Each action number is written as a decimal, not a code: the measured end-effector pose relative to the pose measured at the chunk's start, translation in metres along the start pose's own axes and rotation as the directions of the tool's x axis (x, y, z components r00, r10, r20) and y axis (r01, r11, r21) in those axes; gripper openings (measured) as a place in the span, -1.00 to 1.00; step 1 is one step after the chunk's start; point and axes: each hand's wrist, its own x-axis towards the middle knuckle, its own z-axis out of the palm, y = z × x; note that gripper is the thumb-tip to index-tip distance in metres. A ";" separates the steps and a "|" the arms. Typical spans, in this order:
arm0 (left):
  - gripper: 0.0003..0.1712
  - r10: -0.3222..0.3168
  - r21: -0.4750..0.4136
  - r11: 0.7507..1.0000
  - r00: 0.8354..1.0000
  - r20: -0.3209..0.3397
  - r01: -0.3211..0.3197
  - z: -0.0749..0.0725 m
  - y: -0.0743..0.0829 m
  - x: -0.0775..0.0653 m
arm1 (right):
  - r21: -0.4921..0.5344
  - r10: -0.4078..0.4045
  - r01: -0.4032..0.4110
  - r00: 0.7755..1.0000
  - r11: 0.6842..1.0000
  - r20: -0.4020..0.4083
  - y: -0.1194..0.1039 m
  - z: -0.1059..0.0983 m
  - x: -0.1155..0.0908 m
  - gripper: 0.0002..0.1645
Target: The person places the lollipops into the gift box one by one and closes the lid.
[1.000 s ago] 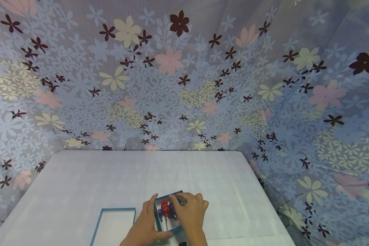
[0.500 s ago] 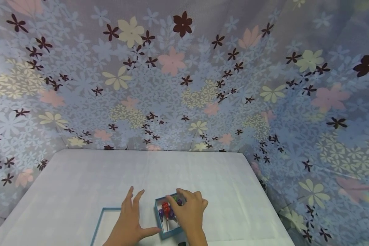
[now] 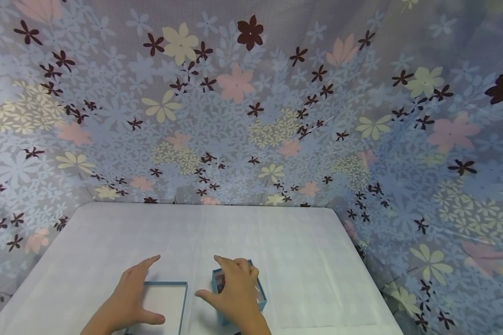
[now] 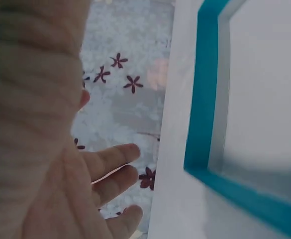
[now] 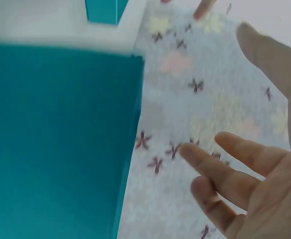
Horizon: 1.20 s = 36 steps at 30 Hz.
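Note:
My left hand (image 3: 127,295) is spread, thumb apart from the fingers, over the left side of a shallow white box lid with a teal rim (image 3: 165,283). In the left wrist view, the teal edge of that lid (image 4: 202,99) runs beside the empty palm. My right hand (image 3: 236,293) hovers over a small teal box (image 3: 261,302), fingers extended and holding nothing. It covers most of the lollipops inside; a reddish bit of lollipop (image 3: 220,282) shows past it. The box's teal side (image 5: 55,139) fills the left of the right wrist view.
Both boxes' parts lie on a white-covered table (image 3: 302,260). A flowered cloth (image 3: 234,116) hangs behind it and along both sides.
My left hand has let go of the teal box and moved left to the lid. The right hand has come away from the lollipops and shifted left, its fingers opening.

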 end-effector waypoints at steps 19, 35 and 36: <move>0.59 -0.038 -0.042 0.998 0.992 0.120 0.044 -0.001 -0.020 -0.002 | -0.199 -0.154 0.206 0.957 0.958 0.247 -0.027 0.033 0.000 0.33; 0.65 -0.142 0.028 0.990 0.979 0.148 0.139 0.007 -0.019 -0.002 | -0.282 -0.140 0.241 0.932 0.929 0.334 -0.029 0.046 -0.002 0.45; 0.65 -0.142 0.031 0.990 0.979 0.148 0.139 0.007 -0.019 -0.002 | -0.283 -0.146 0.248 0.930 0.927 0.337 -0.029 0.046 -0.002 0.46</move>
